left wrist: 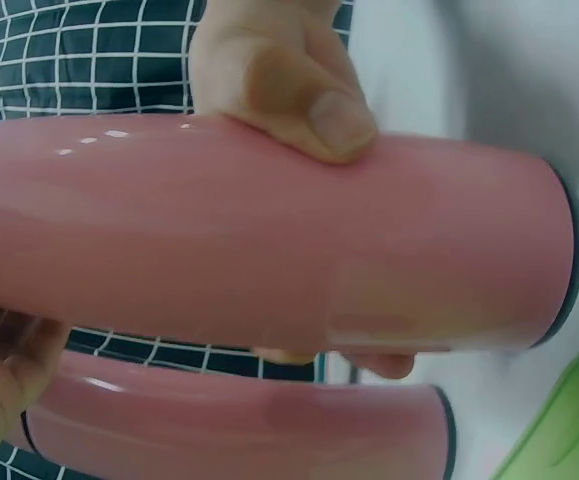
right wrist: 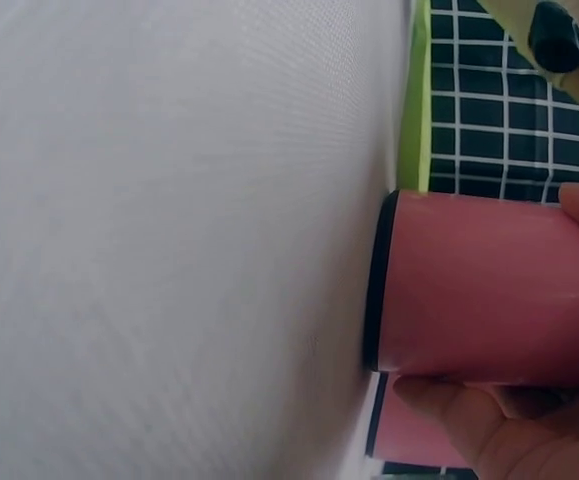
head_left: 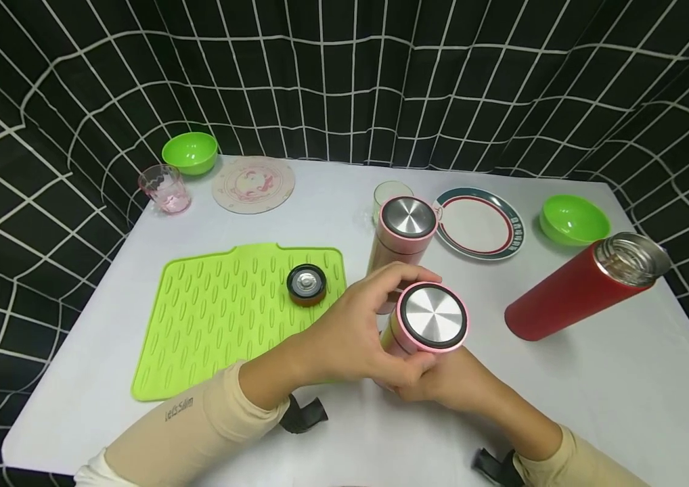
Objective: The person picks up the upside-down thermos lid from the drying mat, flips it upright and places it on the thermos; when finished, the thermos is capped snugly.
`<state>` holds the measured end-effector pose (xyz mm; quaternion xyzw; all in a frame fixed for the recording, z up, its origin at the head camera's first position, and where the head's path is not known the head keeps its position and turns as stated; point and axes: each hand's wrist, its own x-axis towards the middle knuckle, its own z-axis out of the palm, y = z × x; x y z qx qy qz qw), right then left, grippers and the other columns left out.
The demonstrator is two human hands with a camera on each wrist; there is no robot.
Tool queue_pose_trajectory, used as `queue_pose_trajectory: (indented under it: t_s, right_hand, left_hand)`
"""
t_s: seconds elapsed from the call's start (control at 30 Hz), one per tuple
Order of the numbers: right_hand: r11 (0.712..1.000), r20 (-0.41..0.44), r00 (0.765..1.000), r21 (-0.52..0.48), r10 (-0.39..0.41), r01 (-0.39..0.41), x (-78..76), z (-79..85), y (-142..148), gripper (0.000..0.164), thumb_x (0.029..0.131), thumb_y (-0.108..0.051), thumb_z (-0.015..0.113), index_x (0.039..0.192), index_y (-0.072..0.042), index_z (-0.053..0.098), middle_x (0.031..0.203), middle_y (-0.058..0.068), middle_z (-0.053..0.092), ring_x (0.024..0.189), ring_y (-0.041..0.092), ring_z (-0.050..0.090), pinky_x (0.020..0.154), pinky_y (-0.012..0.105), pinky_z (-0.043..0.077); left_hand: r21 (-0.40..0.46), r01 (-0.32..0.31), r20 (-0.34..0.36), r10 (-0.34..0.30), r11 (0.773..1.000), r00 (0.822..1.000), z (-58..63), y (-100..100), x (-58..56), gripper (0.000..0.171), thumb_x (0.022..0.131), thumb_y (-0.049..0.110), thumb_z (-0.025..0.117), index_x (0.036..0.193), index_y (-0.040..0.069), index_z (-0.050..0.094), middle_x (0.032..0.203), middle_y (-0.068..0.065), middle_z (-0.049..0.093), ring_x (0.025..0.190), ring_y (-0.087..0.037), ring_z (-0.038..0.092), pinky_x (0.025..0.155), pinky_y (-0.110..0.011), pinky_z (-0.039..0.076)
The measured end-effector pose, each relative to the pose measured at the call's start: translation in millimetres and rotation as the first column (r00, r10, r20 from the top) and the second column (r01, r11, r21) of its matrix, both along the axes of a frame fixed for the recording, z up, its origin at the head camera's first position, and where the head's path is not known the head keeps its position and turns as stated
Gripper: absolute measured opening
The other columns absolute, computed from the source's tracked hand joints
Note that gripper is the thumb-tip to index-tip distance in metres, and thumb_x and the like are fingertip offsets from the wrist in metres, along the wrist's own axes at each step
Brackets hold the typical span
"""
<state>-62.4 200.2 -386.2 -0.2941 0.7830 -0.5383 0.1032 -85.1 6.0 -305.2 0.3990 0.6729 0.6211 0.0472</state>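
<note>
A pink vacuum flask (head_left: pixel 410 338) with a silver-topped lid stands upright between my hands. My left hand (head_left: pixel 344 331) grips it near the lid, fingers and thumb curved around the rim. Lower down, my right hand (head_left: pixel 454 382) wraps around the body; the left wrist view shows its thumb pressed against the pink side (left wrist: pixel 269 240). In the right wrist view the flask's dark base (right wrist: pixel 379 285) is at the white tabletop. Just behind stands a second pink flask (head_left: pixel 399 247), also lidded, partly hidden by my left hand.
A lidless red flask (head_left: pixel 570 297) stands right. Left lies a green mat (head_left: pixel 216 318) bearing a dark round cap (head_left: pixel 306 284). Farther back are a plate (head_left: pixel 475 223), two green bowls (head_left: pixel 574 220), a clear glass (head_left: pixel 392 193), a pink glass (head_left: pixel 166 189) and a round coaster (head_left: pixel 253 184).
</note>
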Motion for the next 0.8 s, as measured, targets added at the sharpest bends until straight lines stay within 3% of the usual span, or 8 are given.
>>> queue_pose_trajectory:
  t_s: [0.1, 0.27, 0.33, 0.43, 0.63, 0.7, 0.8]
  right_hand:
    - [1.000, 0.000, 1.000, 0.020, -0.009, 0.009, 0.0, 0.1, 0.9, 0.038, 0.071, -0.003, 0.084, 0.096, -0.019, 0.060, 0.087, -0.005, 0.063, 0.076, 0.016, 0.060, 0.066, 0.031, 0.053]
    - [1.000, 0.051, 0.998, 0.018, -0.020, 0.019, 1.0, 2.1, 2.0, 0.040, 0.070, -0.003, 0.084, 0.097, -0.020, 0.061, 0.089, -0.003, 0.064, 0.077, 0.017, 0.060, 0.067, 0.031, 0.053]
    - [1.000, 0.060, 0.998, -0.003, -0.011, 0.011, -0.1, 1.3, 1.1, 0.039, 0.071, -0.002, 0.084, 0.097, -0.020, 0.061, 0.088, -0.003, 0.064, 0.076, 0.018, 0.061, 0.065, 0.032, 0.053]
    - [1.000, 0.008, 1.000, 0.025, -0.017, 0.017, -1.3, -0.4, 1.7, 0.037, 0.073, -0.009, 0.086, 0.094, -0.024, 0.060, 0.085, -0.006, 0.062, 0.073, 0.014, 0.060, 0.064, 0.030, 0.052]
    - [0.999, 0.064, 0.998, -0.029, 0.019, -0.017, 0.0, -1.7, 3.5, 0.037, 0.073, -0.004, 0.084, 0.096, -0.022, 0.061, 0.088, -0.003, 0.063, 0.077, 0.017, 0.060, 0.066, 0.031, 0.053]
    - [0.998, 0.097, 0.995, -0.059, 0.033, -0.027, -0.3, -1.6, 2.4, 0.041, 0.070, 0.000, 0.084, 0.098, -0.020, 0.062, 0.091, -0.001, 0.065, 0.079, 0.019, 0.060, 0.068, 0.032, 0.053]
    - [0.999, 0.058, 0.998, -0.032, 0.027, -0.026, -2.4, 0.1, 0.4, 0.041, 0.070, -0.001, 0.085, 0.097, -0.022, 0.063, 0.090, -0.003, 0.065, 0.080, 0.018, 0.060, 0.071, 0.032, 0.052]
  left_hand:
    - [-0.010, -0.010, 0.002, 0.010, 1.000, 1.000, 0.7, -1.1, 0.7, 0.078, 0.069, 0.011, 0.086, 0.132, 0.008, 0.040, 0.126, -0.001, 0.048, 0.112, -0.012, 0.054, 0.097, -0.029, 0.046]
    - [-0.009, -0.080, 0.007, 0.081, 0.997, 0.997, 0.4, 3.1, 1.3, 0.077, 0.062, 0.016, 0.093, 0.118, 0.011, 0.039, 0.114, 0.000, 0.049, 0.102, -0.011, 0.058, 0.092, -0.028, 0.049]
    - [-0.009, -0.045, 0.018, 0.045, 0.999, 0.999, 0.4, 2.4, -0.9, 0.070, 0.065, 0.013, 0.090, 0.119, 0.010, 0.045, 0.114, 0.001, 0.054, 0.101, -0.010, 0.059, 0.091, -0.028, 0.050]
    - [-0.014, 0.024, 0.027, -0.023, 1.000, 0.999, 1.6, -0.5, -3.0, 0.071, 0.068, 0.010, 0.085, 0.126, 0.007, 0.045, 0.120, 0.000, 0.053, 0.107, -0.011, 0.057, 0.094, -0.029, 0.049]
    - [-0.009, -0.042, 0.011, 0.043, 0.999, 0.999, 3.3, 1.3, -1.2, 0.074, 0.063, 0.017, 0.092, 0.117, 0.010, 0.041, 0.109, -0.001, 0.052, 0.100, -0.011, 0.059, 0.091, -0.028, 0.050]
    - [0.002, -0.035, -0.011, 0.035, 0.999, 0.999, 3.6, -1.0, -3.7, 0.066, 0.065, 0.015, 0.090, 0.117, 0.010, 0.050, 0.108, 0.002, 0.058, 0.100, -0.010, 0.061, 0.090, -0.029, 0.051]
    - [0.003, 0.016, -0.062, -0.016, 1.000, 0.998, 4.0, -7.5, -8.7, 0.064, 0.068, 0.012, 0.085, 0.124, 0.006, 0.055, 0.116, 0.001, 0.061, 0.108, -0.012, 0.058, 0.093, -0.030, 0.049]
